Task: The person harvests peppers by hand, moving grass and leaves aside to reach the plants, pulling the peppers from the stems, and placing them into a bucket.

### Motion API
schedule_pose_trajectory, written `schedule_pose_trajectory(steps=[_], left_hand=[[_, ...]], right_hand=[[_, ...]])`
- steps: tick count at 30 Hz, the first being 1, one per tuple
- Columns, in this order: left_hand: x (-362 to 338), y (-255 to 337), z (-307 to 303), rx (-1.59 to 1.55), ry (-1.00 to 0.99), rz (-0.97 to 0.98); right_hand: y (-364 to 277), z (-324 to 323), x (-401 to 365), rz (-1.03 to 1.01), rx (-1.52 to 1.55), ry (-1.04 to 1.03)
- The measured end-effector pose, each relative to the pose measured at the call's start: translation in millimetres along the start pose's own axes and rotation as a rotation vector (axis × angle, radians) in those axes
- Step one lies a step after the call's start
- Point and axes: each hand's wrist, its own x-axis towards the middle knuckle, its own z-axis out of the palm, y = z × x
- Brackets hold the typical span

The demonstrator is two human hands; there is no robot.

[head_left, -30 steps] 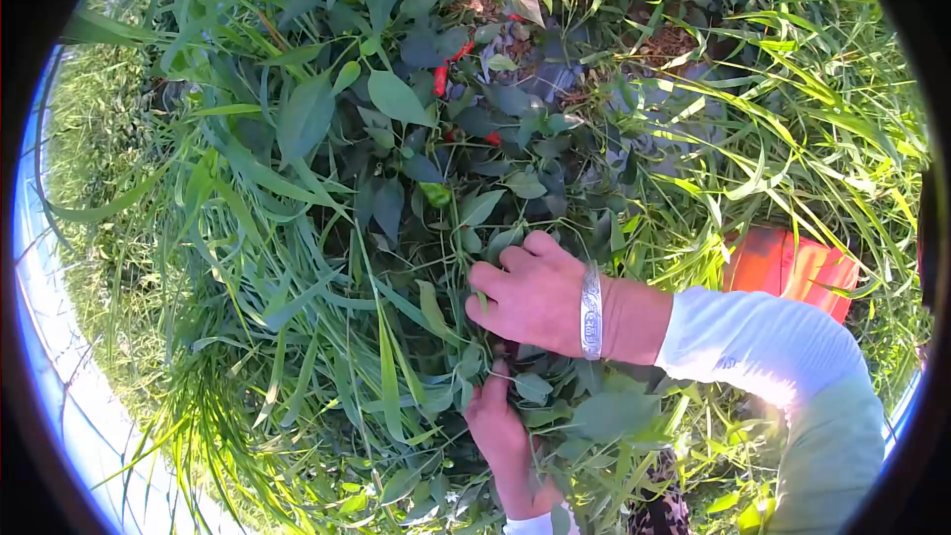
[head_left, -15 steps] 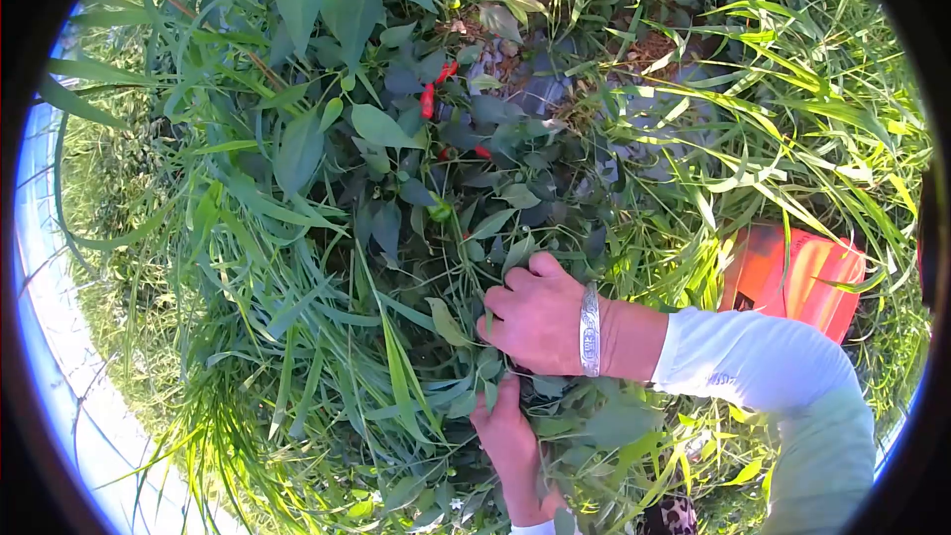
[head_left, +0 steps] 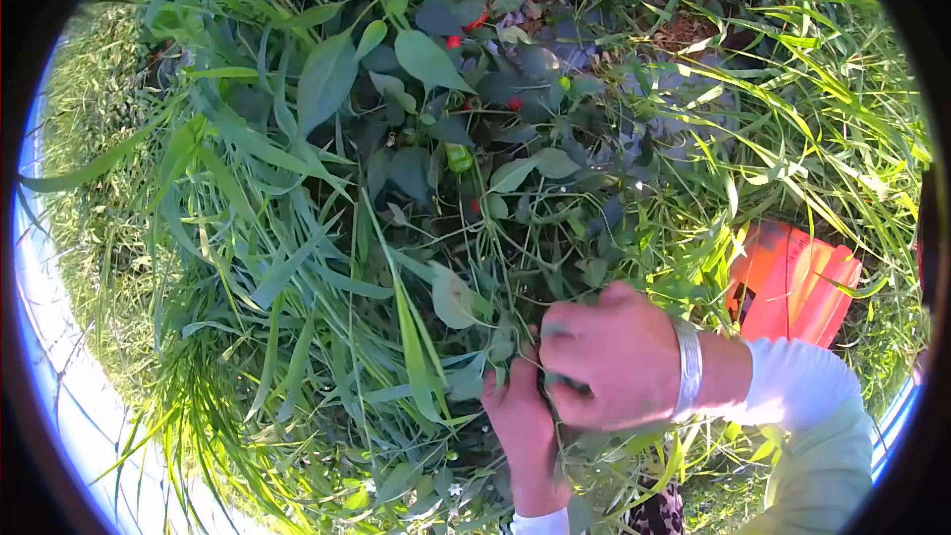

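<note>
My right hand point(head_left: 619, 362), with a silver bracelet point(head_left: 686, 370) at the wrist, is closed low among chili pepper plants. Its fingers are curled, and whatever they grip is hidden. Just to its left, touching or nearly so, is my left hand point(head_left: 520, 426), thumb pointing up; its fingers look bent around something beneath the leaves. Thin green stems point(head_left: 505, 282) run down toward both hands. Above them hang a green chili pepper point(head_left: 459, 158) and red chili peppers point(head_left: 454, 42), partly behind dark leaves.
Long grass point(head_left: 287, 248) crowds the left side, and more grass point(head_left: 792, 139) leans in from the right. An orange-red plastic container point(head_left: 797, 282) lies in the grass beside my right forearm. Greyish ground sheeting point(head_left: 684, 114) shows between the plants.
My right hand has moved right and slightly down, and its wrist has turned. My left hand stays low, slightly shifted. The peppers sit higher in view, and the view has shifted somewhat.
</note>
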Motion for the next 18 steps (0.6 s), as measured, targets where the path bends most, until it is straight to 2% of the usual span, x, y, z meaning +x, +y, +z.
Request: schedule_pose_trajectory(steps=[2, 3, 4, 6, 7, 9, 12, 13, 14, 15, 17, 18], left_hand=[[2, 9, -4, 0.074, -0.022, -0.053], [4, 13, -6, 0.111, -0.035, -0.079], [1, 13, -10, 0.501, -0.109, 0.038], [-1, 21, 1, 0.336, -0.023, -0.079], [-3, 24, 2, 0.325, -0.026, -0.084], [-5, 25, 0, 0.645, -0.131, 0.211], [-4, 21, -2, 0.537, -0.155, 0.21], [-4, 23, -1, 0.542, -0.157, 0.211], [-4, 28, 4, 0.413, -0.1, 0.093], [-5, 30, 6, 0.282, -0.041, -0.024], [-5, 27, 6, 0.183, -0.026, -0.049], [-4, 25, 7, 0.08, -0.007, -0.073]], right_hand=[[-16, -16, -1, -0.07, -0.004, -0.044], [-17, -28, 1, -0.008, 0.258, -0.151], [-13, -36, 5, 0.056, 0.519, -0.257], [15, -49, 29, 0.187, 0.846, -0.082], [27, -56, 48, 0.361, 0.833, 0.01], [61, -51, 91, 0.449, 0.619, 0.106], [96, -10, 145, 0.411, 0.006, 0.155], [97, 4, 157, 0.39, -0.121, 0.094], [98, 15, 164, 0.368, -0.248, 0.031], [99, 24, 167, 0.371, -0.248, 0.033], [99, 39, 165, 0.331, -0.451, 0.196], [102, 42, 161, 0.252, -0.419, 0.256]])
